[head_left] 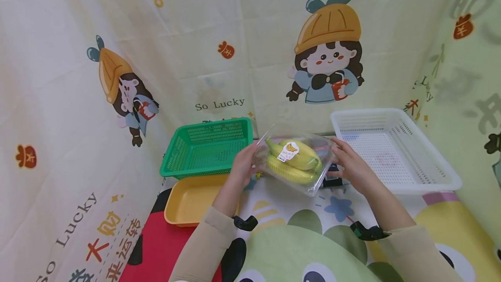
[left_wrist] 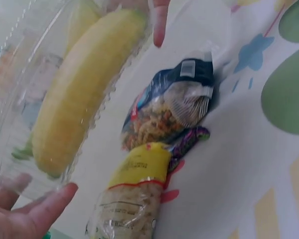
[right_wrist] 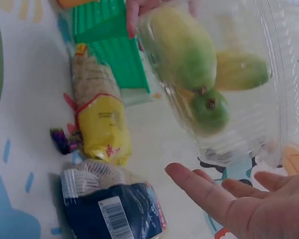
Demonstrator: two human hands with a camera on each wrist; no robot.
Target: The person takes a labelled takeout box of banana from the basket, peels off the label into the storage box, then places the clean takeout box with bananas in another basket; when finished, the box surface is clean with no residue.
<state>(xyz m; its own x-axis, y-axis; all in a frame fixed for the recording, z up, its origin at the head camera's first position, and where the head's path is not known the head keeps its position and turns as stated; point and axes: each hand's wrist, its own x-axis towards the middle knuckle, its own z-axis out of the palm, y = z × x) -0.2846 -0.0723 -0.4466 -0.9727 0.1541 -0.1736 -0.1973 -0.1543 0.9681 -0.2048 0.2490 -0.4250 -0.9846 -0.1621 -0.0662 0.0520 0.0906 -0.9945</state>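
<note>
The left hand [head_left: 243, 162] pinched a clear box [head_left: 309, 189] of bananas [head_left: 290, 172]; the right hand [head_left: 352, 164], fingers spread, was at its opposite end.

I have the left hand [left_wrist: 27, 214] holding a clear box [left_wrist: 30, 77] of bananas [left_wrist: 87, 89], a yellow bag [left_wrist: 132, 191] nearby, a blue bag [left_wrist: 167, 102] beyond.

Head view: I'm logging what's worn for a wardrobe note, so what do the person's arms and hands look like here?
The left sleeve and right sleeve are plain beige, ending short of the wrists. The left wrist carries a small black device; the right a similar one showing some green. The left grip and right grip are gloveless.
</note>
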